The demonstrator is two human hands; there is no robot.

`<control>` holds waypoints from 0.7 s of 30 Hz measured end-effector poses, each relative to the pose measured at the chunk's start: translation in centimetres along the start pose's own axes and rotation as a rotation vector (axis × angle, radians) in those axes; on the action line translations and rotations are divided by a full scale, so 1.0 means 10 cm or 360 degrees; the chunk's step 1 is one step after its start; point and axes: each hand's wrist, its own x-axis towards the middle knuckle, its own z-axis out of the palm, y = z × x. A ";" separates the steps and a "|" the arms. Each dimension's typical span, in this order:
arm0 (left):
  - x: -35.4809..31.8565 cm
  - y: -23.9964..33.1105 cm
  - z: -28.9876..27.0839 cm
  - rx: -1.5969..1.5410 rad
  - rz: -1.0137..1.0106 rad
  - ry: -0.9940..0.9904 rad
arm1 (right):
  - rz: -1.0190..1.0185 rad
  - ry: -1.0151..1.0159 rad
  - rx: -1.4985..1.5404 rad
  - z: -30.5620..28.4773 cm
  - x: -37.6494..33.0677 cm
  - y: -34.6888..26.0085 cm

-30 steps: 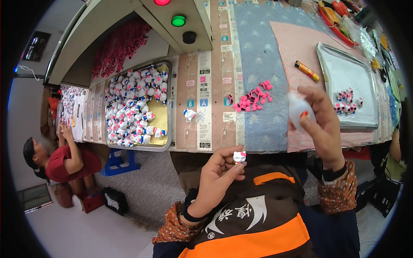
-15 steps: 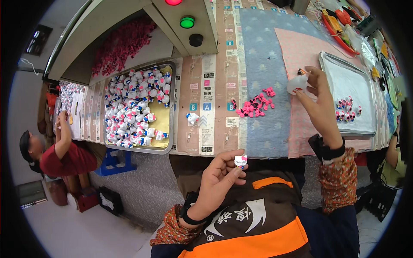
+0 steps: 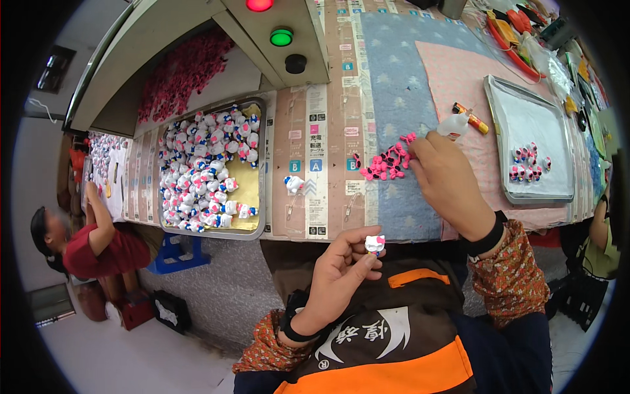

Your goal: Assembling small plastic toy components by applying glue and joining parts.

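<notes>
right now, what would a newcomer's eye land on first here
Probably the metal tray heaped with white figurines, left on the table. Then the bright pink pieces by the right fingers and the green light glowing up top. Near the apron, the left fingers hold one small figurine.

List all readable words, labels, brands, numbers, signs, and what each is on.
Wording not copied out; locations and legibility only.
Brown-and-orange apron: large white characters plus a small round mark, legible.
Printed table covering: dark characters and single letters on blue squares, legible; fine print too small.
Orange-and-black tube: lettering too small.
White bottle: red marking, too blurred.
</notes>
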 end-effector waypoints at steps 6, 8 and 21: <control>-0.02 -0.08 -0.05 -0.0034 -0.0020 0.0009 | -0.0028 -0.0062 -0.0170 0.02 -0.02 0.00; -0.03 -0.10 -0.06 -0.0052 -0.0014 0.0013 | -0.0033 -0.0081 -0.0204 0.00 -0.04 0.00; -0.04 -0.09 -0.08 -0.0054 0.0001 0.0002 | -0.0066 -0.0082 0.0017 -0.03 0.03 -0.12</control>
